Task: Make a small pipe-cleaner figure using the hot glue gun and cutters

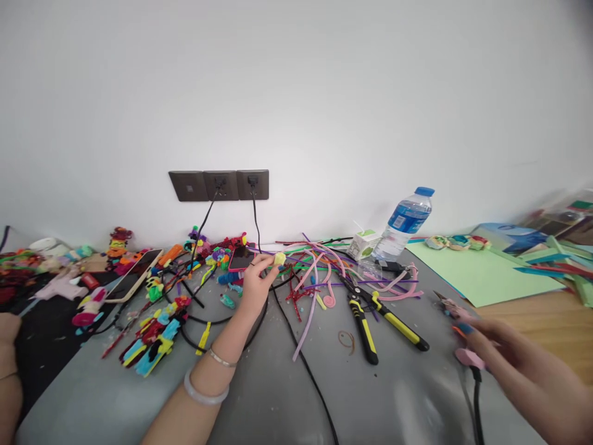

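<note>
My left hand (260,278) reaches over the middle of the table, with a small pale-yellow fuzzy piece (280,259) pinched between thumb and fingertips. At the right, my right hand (523,364) has its fingers curled round a pink corded glue gun (469,358). Its narrow tip points to the upper left, and my fingers hide much of its body. Beyond my left hand lies a tangle of pink, purple, green and red pipe cleaners (319,266). Black-and-yellow pliers (364,327) rest between my hands, handles spread.
A water bottle (403,224) and a small drink carton (364,244) stand by the wall. Fuzzy figures (155,334) and a phone (134,275) lie at left. Black cables cross the grey table. Green paper (482,272) lies at right. Another person's arm (9,371) shows at the left edge.
</note>
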Available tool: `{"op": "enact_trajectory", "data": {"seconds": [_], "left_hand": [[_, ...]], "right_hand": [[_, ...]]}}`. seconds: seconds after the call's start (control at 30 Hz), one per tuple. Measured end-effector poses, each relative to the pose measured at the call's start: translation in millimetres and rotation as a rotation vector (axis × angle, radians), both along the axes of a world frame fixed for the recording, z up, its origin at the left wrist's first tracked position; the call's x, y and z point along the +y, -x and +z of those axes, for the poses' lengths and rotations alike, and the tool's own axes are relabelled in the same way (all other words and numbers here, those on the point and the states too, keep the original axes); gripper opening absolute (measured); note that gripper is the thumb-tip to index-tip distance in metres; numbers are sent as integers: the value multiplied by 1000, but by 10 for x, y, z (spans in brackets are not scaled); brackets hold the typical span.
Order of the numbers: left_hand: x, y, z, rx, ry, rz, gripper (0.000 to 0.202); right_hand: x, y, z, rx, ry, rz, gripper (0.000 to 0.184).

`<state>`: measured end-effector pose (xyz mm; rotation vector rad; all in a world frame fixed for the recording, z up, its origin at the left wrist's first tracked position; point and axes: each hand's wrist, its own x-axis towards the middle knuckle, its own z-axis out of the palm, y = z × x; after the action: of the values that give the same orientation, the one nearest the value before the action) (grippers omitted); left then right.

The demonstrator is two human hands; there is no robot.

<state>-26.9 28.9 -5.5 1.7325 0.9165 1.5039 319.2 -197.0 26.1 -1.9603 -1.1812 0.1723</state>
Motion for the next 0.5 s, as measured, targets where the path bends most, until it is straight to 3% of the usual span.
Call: {"op": "enact_trajectory", "data": {"seconds": [0.07, 0.1, 0.17, 0.23, 0.33, 0.5], "left_hand": [[11, 12, -1, 0, 13, 17, 22], [15, 16, -3, 2, 17, 24, 21], [18, 20, -6, 7, 21, 27, 20], [12, 18, -8, 17, 22, 14, 19], [1, 10, -11, 21, 23, 9, 19], [-6, -18, -20, -12, 53, -40, 24]], "right_hand": [[435, 398, 167, -47, 98, 221, 31], [645, 593, 214, -46, 159, 375, 30], [1000, 914, 245, -127, 275, 549, 22], [1235, 1106, 221, -223, 402, 579, 21], [1374, 1192, 162, -322, 555, 619, 8], [1395, 1142, 161, -219, 551, 651, 13]]}}
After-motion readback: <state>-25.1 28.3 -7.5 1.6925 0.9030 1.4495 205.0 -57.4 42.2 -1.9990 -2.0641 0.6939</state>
